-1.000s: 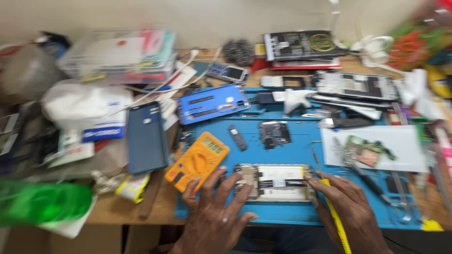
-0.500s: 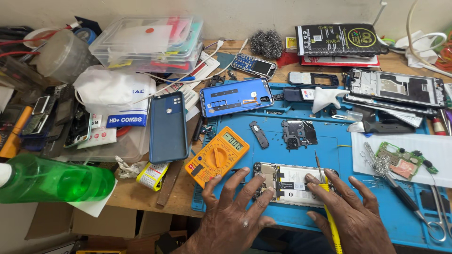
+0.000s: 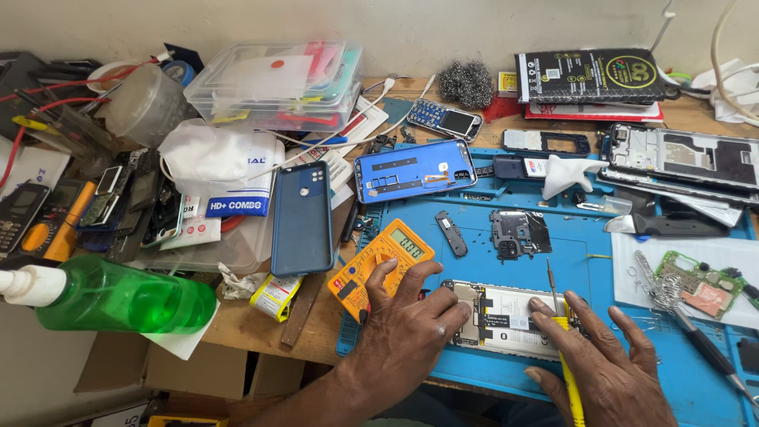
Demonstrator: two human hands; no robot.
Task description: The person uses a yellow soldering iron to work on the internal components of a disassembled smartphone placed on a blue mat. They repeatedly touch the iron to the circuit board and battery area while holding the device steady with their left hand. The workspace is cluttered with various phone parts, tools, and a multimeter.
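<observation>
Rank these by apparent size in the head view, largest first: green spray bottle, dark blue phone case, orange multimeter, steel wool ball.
1. Green spray bottle, though it is nearest the camera.
2. Dark blue phone case.
3. Orange multimeter, partly under the left hand.
4. Steel wool ball.

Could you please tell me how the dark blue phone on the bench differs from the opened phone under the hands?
The dark blue phone is whole, back cover on, lying untouched on the wooden bench; the opened phone shows its pale insides on the blue mat, with the left hand resting on it. The first stands lengthwise, the second crosswise. Both lie flat.

Opened phone (image 3: 506, 318) flat on mat, yellow-handled probe (image 3: 563, 340) upright
</observation>
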